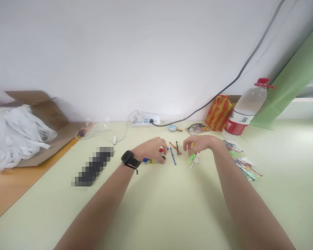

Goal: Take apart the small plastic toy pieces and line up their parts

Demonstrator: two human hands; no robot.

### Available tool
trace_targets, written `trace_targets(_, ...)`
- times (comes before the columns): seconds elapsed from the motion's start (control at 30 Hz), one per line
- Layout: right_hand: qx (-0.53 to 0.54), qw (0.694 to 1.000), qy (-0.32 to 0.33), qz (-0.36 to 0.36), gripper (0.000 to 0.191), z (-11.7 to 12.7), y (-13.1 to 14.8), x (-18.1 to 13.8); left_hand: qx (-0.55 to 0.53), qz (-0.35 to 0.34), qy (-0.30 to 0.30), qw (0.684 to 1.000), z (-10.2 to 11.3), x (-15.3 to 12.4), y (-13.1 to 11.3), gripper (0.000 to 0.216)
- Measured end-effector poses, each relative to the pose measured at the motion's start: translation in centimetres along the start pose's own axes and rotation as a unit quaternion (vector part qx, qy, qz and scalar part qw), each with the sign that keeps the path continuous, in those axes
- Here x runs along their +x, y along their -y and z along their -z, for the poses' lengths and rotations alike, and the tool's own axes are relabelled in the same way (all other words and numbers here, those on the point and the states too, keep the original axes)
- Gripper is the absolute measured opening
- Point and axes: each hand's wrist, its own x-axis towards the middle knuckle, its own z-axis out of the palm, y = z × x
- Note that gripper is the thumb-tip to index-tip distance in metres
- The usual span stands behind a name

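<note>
My left hand [153,149], with a black watch on the wrist, is curled low over small coloured plastic pieces. A small red disc [161,150] shows between its bent fingers, and a black piece [163,158] lies at the fingertips. Blue and yellow bits [147,160] lie partly hidden under the palm. My right hand [198,143] arches downward, fingers bent and apart, above a green piece [192,157] and a white arrow-shaped stick [194,160]. Something yellow [192,144] shows by its fingers. Between the hands lie a red stick [175,148], a black stick [177,148] and a blue stick [173,156].
Bagged coloured pieces [246,168] lie right of my right forearm. Behind stand a large bottle [246,111] and a striped bag [219,113]. A power strip [144,120] sits along the wall. At left are a cardboard box [54,116] and white plastic strips [21,135].
</note>
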Motion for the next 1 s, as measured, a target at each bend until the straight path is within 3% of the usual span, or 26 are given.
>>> trace_targets(0.1,-0.016,0.998,0.056,-0.003,0.034,0.2,0.3,-0.4,0.018,0.017,-0.027,0.999,0.3,-0.3,0.0,0.041)
trace_targets(0.3,-0.039,0.997,0.060,-0.026,0.030,-0.1,-0.2,0.8,-0.009,0.050,0.003,0.999,0.3,-0.3,1.3,0.050)
trace_targets(0.63,-0.032,0.998,-0.047,0.022,0.013,0.6,0.1,0.2,-0.016,0.044,-0.011,0.999,0.3,-0.1,2.1,0.038)
trace_targets(0.77,0.049,0.990,-0.088,0.094,0.013,0.6,1.4,-0.7,0.002,0.037,-0.091,0.995,1.0,-0.3,1.3,0.046)
trace_targets(0.87,0.162,0.966,-0.108,0.171,0.018,-0.1,2.6,-0.7,-0.015,-0.013,-0.173,0.985,2.1,-0.6,-0.7,0.035)
trace_targets(1.0,0.286,0.927,-0.125,0.207,0.016,-1.3,4.0,1.0,-0.077,-0.040,-0.199,0.976,2.9,-0.9,-3.2,0.031)
